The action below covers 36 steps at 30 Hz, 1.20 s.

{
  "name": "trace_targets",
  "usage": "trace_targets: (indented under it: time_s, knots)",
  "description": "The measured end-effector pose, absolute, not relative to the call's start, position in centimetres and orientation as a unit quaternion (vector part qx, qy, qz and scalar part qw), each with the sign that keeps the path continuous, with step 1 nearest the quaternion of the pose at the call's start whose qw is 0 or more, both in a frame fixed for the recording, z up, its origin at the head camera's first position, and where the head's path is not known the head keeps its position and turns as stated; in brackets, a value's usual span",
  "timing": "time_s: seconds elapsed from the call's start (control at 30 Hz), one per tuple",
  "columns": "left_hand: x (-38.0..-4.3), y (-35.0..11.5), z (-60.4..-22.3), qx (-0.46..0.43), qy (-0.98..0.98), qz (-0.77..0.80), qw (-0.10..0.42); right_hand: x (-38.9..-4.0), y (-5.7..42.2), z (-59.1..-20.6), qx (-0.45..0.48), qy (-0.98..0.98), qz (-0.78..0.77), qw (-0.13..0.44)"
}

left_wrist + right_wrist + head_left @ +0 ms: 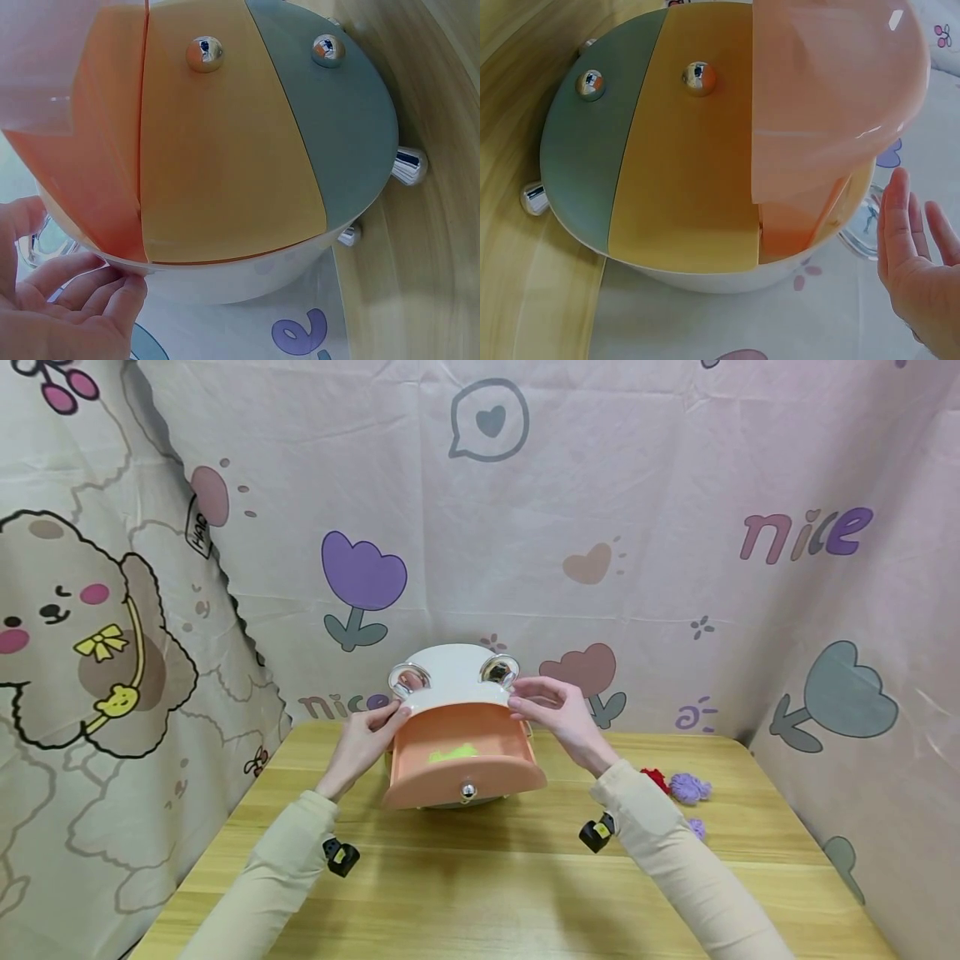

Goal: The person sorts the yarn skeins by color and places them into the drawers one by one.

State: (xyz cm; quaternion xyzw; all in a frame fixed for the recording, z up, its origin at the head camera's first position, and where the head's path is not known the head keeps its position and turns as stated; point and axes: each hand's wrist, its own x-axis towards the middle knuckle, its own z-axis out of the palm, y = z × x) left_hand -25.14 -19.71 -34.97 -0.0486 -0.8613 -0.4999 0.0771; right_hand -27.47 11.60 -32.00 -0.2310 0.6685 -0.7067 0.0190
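A rounded desktop drawer cabinet (450,656) with a white shell and two chrome rings on top stands on the table. Its orange top drawer (463,783) is pulled out, and a yellow-green item (453,752) lies inside. Below it, the yellow drawer (225,165) and the green drawer (337,127) are closed, each with a chrome knob. My left hand (365,742) holds the cabinet's upper left side, thumb near the front edge and fingertips at the shell's rim. Beside the upper right corner is my right hand (558,714), its fingers extended near the chrome ring (500,671).
On the table's right side lie a red yarn bundle (656,778) and a purple yarn bundle (690,788), with another purple piece (697,828) partly behind my right sleeve. A printed cloth (480,527) hangs behind the wooden table (450,893) and along both sides.
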Motion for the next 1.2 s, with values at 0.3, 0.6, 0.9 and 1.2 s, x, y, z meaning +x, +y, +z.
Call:
trace_targets:
  time_s: [0.3, 0.6, 0.9, 1.2]
  knots:
    - [-25.2, -19.7, -34.9, -0.049, -0.871, -0.482, 0.078, -27.3, 12.2, -32.6, -0.224, 0.673, -0.705, 0.018]
    - [-25.2, -19.6, -34.9, -0.047, -0.873, -0.48, 0.076, -27.3, 12.8, -33.2, -0.218, 0.657, -0.721, 0.0]
    - [-25.2, -19.6, -35.0, -0.047, -0.873, -0.48, 0.08, -26.1, 13.0, -33.5, -0.198, 0.678, -0.707, -0.041]
    - [-25.0, -19.7, -34.9, -0.051, -0.87, -0.484, 0.084, -25.0, 12.2, -33.8, -0.167, 0.656, -0.729, -0.1]
